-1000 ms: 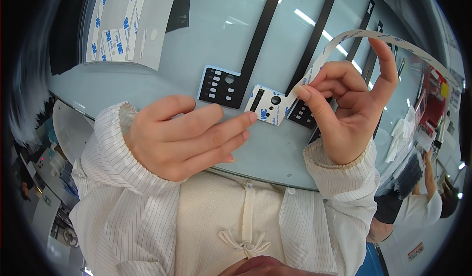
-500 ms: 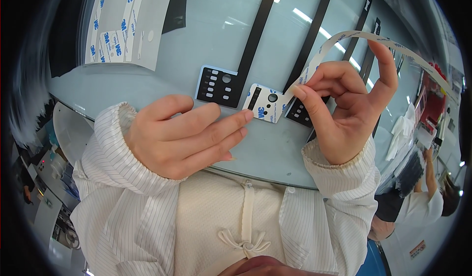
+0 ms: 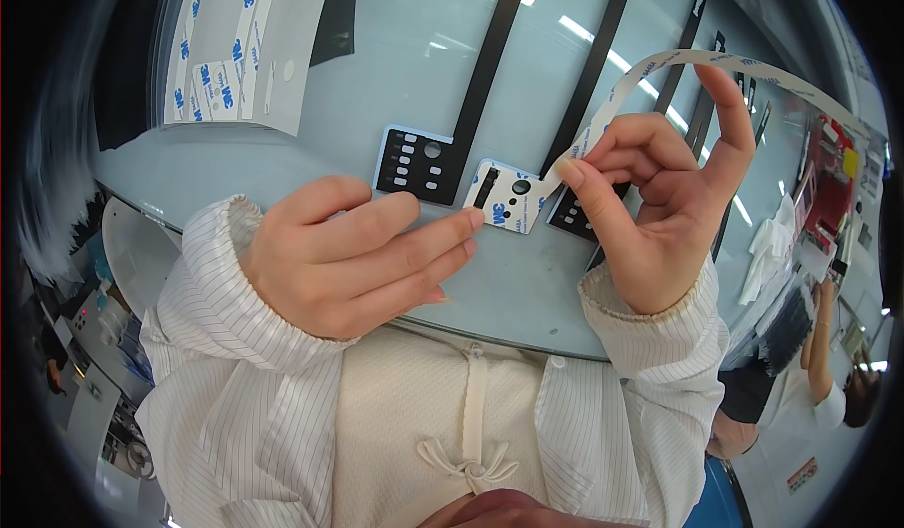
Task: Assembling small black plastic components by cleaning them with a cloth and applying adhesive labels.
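Observation:
My right hand (image 3: 664,203) pinches a long white adhesive strip (image 3: 692,56) with blue print between thumb and index finger; another finger is raised beneath its arch. The strip runs from a small white adhesive-backed panel (image 3: 510,216) with a round hole and a dark slot, then arches off to the far right. Fingers extended, my left hand (image 3: 330,255) has a fingertip touching the panel's lower left edge; its thumb is hidden. A black panel (image 3: 394,178) with small windows and a long tail lies left of the white one. Another black panel (image 3: 568,216) is partly under my right hand.
On the glass table (image 3: 499,293), several long black strips (image 3: 603,57) run away from me. A pale sheet (image 3: 306,20) bearing white adhesive pieces lies at the far left. Red items (image 3: 829,180) and a white cloth (image 3: 770,250) are at right, near another person (image 3: 815,377).
The arched part of the strip has risen slightly, together with the raised finger of my right hand. My left hand and the panels have barely moved. At right, the other person's arm has shifted.

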Tool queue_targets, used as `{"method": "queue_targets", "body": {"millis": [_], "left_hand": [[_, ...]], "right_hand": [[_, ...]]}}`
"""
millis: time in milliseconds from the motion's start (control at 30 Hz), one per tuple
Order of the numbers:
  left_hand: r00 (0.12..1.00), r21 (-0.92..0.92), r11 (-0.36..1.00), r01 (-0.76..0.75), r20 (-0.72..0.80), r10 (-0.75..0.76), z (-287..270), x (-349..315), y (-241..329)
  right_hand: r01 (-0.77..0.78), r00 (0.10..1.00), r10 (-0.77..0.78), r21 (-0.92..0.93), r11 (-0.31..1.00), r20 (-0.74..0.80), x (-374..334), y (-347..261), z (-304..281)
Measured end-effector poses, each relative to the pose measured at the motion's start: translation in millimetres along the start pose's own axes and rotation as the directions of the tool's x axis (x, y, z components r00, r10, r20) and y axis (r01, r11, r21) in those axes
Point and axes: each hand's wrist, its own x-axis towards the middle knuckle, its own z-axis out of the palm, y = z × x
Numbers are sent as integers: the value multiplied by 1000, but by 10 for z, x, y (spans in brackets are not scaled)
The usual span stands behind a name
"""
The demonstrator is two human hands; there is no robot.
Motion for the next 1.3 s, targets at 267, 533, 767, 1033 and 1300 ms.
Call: {"method": "queue_targets", "body": {"millis": [267, 533, 767, 1033, 1300], "left_hand": [[1000, -15, 1000, -6, 26, 6, 18, 34, -26], [993, -45, 997, 57, 103, -52, 6, 118, 12], [995, -90, 993, 75, 69, -69, 63, 133, 64], [985, -77, 995, 63, 164, -50, 54, 191, 101], [987, -98, 994, 46, 157, -31, 48, 203, 110]], "right_hand": [[49, 999, -49, -77, 996, -1, -20, -10, 12], [187, 982, -188, -192, 963, 13, -48, -51, 55], [161, 987, -148, -258, 953, 69, -92, -163, 78], [152, 988, -153, -361, 920, 27, -71, -129, 56], [267, 947, -322, -553, 789, -3, 87, -95, -84]]}}
